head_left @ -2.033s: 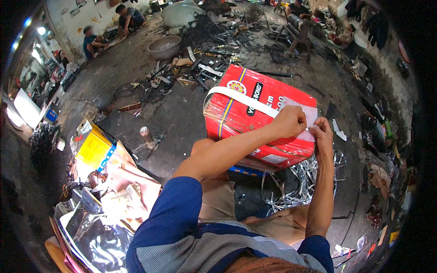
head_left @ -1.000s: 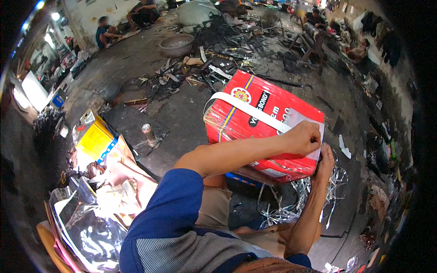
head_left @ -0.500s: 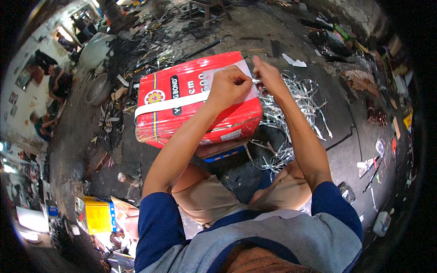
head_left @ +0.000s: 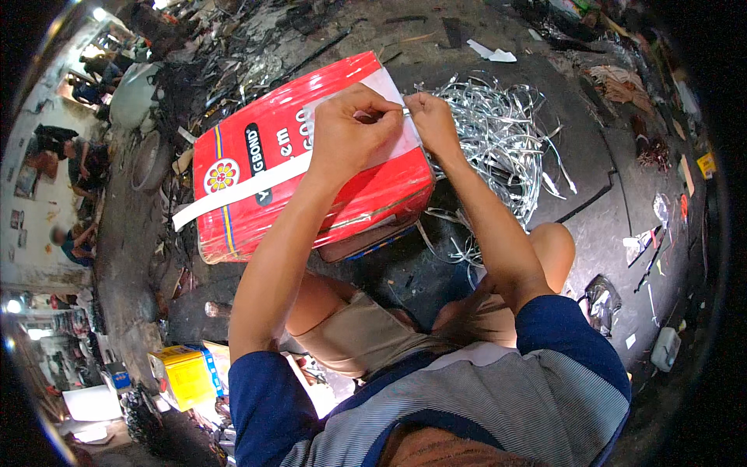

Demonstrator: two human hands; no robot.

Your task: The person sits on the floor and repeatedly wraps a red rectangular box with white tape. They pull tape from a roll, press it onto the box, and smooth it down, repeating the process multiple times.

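A red carton (head_left: 311, 214) with a flower emblem lies in front of me, propped on a darker box (head_left: 366, 244). Across its top runs a flat white strip (head_left: 241, 193), one end sticking out past the carton's left edge. My left hand (head_left: 350, 128) is closed in a pinch over a pale sheet (head_left: 387, 84) on the carton's right part, gripping the strip. Close beside it, at the carton's right edge, my right hand (head_left: 433, 124) also pinches. A bit of white shows between the fingertips of both hands; the right fingers partly hide what they hold.
A tangled heap of shiny silver strips (head_left: 506, 132) lies right of the carton. Dark scraps litter the floor beyond it. A yellow box (head_left: 183, 377) stands at lower left, and a round basin (head_left: 148, 159) farther left. Several people sit or stand along the left wall.
My right hand has come in to the carton's edge, its fingers now closed together. The strip's left end now juts past the carton. The view has shifted, placing the carton farther left.
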